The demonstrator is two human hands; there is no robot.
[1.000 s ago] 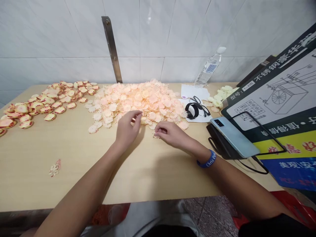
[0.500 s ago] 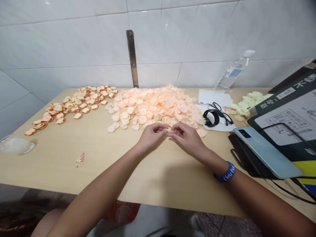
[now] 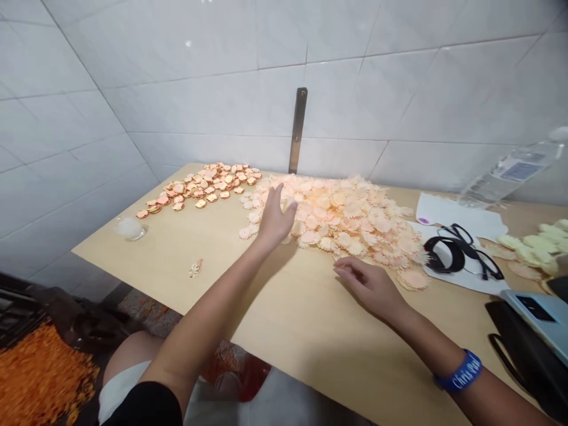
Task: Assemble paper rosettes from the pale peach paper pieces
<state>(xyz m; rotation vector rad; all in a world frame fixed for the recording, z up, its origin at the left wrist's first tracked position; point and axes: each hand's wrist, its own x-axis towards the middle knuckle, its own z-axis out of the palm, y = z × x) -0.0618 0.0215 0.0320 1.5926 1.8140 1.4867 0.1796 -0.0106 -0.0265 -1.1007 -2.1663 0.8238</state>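
My left hand (image 3: 277, 219) reaches over the left part of a large heap of thin, pale pink petal discs (image 3: 350, 213) with jagged edges. Its thumb and fingers are spread, and nothing shows between them. Close to the heap's front edge, my right hand (image 3: 370, 287) is low over the table, fingers curled against the thumb. Whatever those fingers may hold is hidden. Farther left lies a group of red-edged cream stacks (image 3: 208, 184), apparently of similar discs. A little pile of small cream and red bits (image 3: 195, 268) rests on the table in front.
A small clear dish (image 3: 129, 229) holds something whitish at the left. On the right are black glasses (image 3: 465, 251), a black strap, white paper, a tilted water bottle (image 3: 510, 171), pale green pieces (image 3: 532, 242) and a phone (image 3: 539, 319). Orange pieces (image 3: 42, 376) lie below left.
My hands have come apart from their joint pinch. The left has opened and moved out over the heap; the right stays low near its front. The view has turned left.
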